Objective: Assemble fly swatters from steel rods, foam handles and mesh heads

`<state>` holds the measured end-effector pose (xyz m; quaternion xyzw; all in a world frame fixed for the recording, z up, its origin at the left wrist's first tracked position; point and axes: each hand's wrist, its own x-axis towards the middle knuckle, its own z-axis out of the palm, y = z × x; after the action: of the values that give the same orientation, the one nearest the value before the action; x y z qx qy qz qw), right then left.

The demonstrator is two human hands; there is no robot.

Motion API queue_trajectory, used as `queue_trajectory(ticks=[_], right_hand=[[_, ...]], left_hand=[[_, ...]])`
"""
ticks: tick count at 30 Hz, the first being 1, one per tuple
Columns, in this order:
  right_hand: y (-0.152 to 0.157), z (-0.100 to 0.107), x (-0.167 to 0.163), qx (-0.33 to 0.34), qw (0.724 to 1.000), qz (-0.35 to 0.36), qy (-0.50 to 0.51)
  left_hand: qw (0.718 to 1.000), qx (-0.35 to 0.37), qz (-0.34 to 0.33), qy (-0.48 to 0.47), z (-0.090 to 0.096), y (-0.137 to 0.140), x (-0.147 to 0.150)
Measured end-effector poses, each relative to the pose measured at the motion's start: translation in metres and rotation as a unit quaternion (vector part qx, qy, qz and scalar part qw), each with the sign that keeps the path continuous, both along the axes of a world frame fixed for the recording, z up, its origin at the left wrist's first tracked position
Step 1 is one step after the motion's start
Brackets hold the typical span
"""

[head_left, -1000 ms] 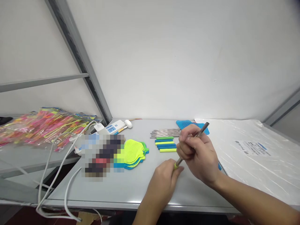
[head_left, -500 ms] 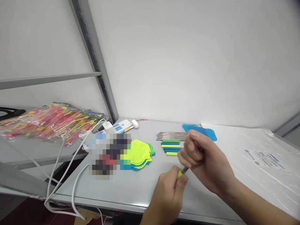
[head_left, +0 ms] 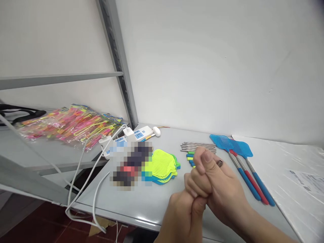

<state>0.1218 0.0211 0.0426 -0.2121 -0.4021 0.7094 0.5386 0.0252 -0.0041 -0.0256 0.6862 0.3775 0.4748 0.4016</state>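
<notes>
Both of my hands are closed and pressed together above the table's front part. My right hand (head_left: 219, 184) grips a metal rod (head_left: 219, 163), whose end pokes out beside the thumb. Just below it, my left hand (head_left: 183, 211) is wrapped round a yellow-green handle sleeve, now hidden by the fingers. Behind the hands lie several bare metal rods (head_left: 193, 146) and a row of coloured sleeves (head_left: 189, 158), partly covered by my right hand. A stack of fly swatter heads (head_left: 163, 164), yellow-green on top, is to the left of my hands.
Swatters with blue heads (head_left: 222, 142) and blue or red handles (head_left: 260, 187) lie at right, beside a white plastic-wrapped sheet (head_left: 286, 158). Power strips (head_left: 141, 133), white cables (head_left: 95, 202) and a blurred item (head_left: 131, 165) are at left. Bagged colourful goods (head_left: 73, 125) lie beyond the shelf post (head_left: 121, 67).
My right hand has come down against my left, covering the sleeve and the rod length between them. The view has shifted, and the swatter handles at right now show.
</notes>
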Motion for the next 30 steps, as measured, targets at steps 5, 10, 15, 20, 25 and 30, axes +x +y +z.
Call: queue_trajectory(ticks=[5, 10, 15, 20, 25, 30], right_hand=[[0.015, -0.001, -0.006, 0.012, 0.998, 0.028, -0.058], [0.031, -0.028, -0.010, 0.083, 0.979, -0.004, -0.188], [0.039, -0.075, -0.016, 0.309, 0.754, -0.070, -0.576], [0.044, -0.102, -0.018, 0.469, 0.526, -0.066, -0.706], [0.036, -0.104, 0.001, 0.549, 0.452, -0.131, -0.690], [0.019, -0.085, 0.044, 0.571, 0.479, -0.187, -0.640]], left_hand=[[0.992, -0.108, 0.031, -0.055, 0.005, 0.000, -0.009], [0.960, -0.205, 0.120, -0.151, 0.006, 0.003, -0.034], [0.922, -0.216, 0.198, -0.253, 0.002, 0.006, -0.049], [0.909, -0.221, 0.169, -0.312, -0.002, 0.006, -0.046], [0.914, -0.240, 0.108, -0.309, -0.005, 0.005, -0.038], [0.916, -0.260, 0.051, -0.302, -0.009, 0.002, -0.031]])
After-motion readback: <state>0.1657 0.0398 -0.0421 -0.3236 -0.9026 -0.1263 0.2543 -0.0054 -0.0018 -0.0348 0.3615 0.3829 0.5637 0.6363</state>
